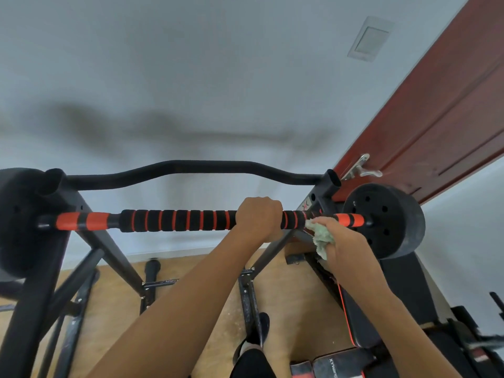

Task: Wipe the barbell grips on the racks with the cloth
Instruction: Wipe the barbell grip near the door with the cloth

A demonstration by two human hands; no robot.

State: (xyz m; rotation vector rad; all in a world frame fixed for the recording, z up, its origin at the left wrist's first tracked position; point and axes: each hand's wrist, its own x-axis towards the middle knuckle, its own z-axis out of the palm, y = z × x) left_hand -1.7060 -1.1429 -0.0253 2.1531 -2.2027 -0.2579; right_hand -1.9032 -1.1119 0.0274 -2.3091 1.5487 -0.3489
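Observation:
A barbell [174,221] with a black foam grip ringed in orange lies across the black rack [90,233]. My left hand [257,216] grips the foam just right of its middle, fingers wrapped over the top. My right hand [341,241] holds a crumpled pale green cloth [320,237] and presses it against the bar's right end, beside the orange sleeve [350,220]. A black weight plate [387,219] sits on the right end. Another black plate [19,219] sits on the left end.
A curved black bar [188,169] spans the rack's top behind the barbell. A red-brown door [436,118] with a metal handle [360,167] stands at the right. Below are a black bench [362,317], rack legs, the wooden floor [120,317] and my foot [257,336].

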